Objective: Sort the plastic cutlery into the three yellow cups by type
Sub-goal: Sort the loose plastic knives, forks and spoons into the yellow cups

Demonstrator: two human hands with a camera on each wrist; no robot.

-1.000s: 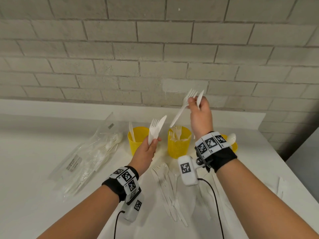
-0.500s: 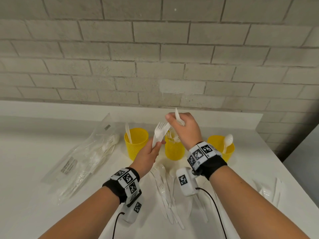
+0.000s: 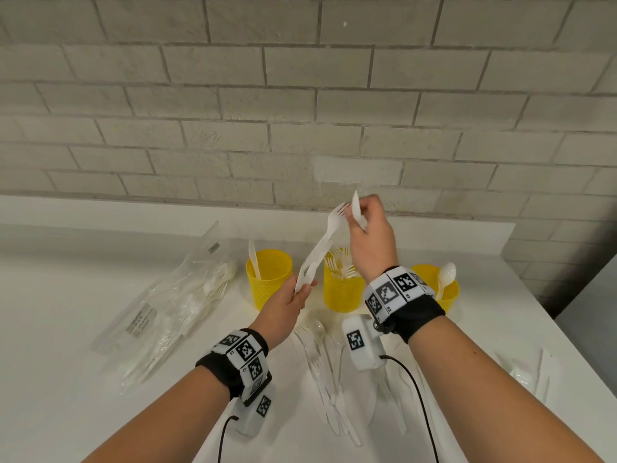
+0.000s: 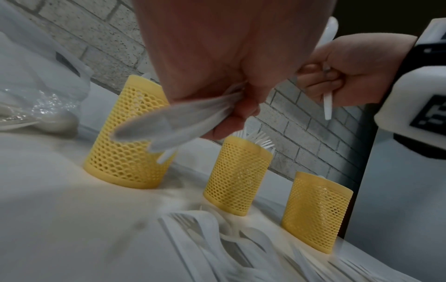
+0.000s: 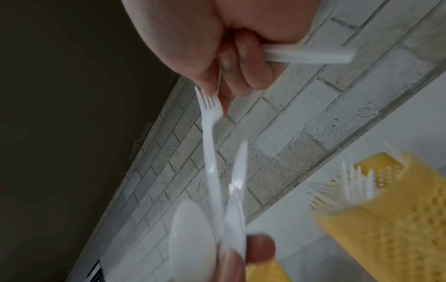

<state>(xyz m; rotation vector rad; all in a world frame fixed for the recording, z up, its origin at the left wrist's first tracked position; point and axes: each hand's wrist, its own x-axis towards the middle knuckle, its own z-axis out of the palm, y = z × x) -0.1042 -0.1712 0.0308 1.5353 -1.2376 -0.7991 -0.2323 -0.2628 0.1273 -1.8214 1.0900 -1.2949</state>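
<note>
Three yellow mesh cups stand in a row: the left cup [image 3: 268, 282] holds a knife, the middle cup [image 3: 340, 294] several forks, the right cup [image 3: 445, 294] a spoon. My left hand [image 3: 302, 289] grips the handles of a small white cutlery bundle [image 4: 166, 124] in front of the left and middle cups. My right hand [image 3: 359, 217], raised above the middle cup, grips a white knife [image 3: 356, 207] and pinches the tines of a fork [image 3: 329, 230]. That fork's handle runs down into the left hand's bundle. In the right wrist view the bundle shows a spoon [image 5: 190, 234] and a knife [image 5: 237, 183].
Loose white cutlery [image 3: 322, 372] lies on the white table [image 3: 66, 329] in front of the cups. A clear plastic bag [image 3: 167, 315] with more cutlery lies at the left. A few pieces [image 3: 534, 369] sit near the right table edge. A brick wall stands close behind.
My right hand came down over the middle cup and no longer holds its first fork. It then took the tines of the fork in my left hand and rose with them.
</note>
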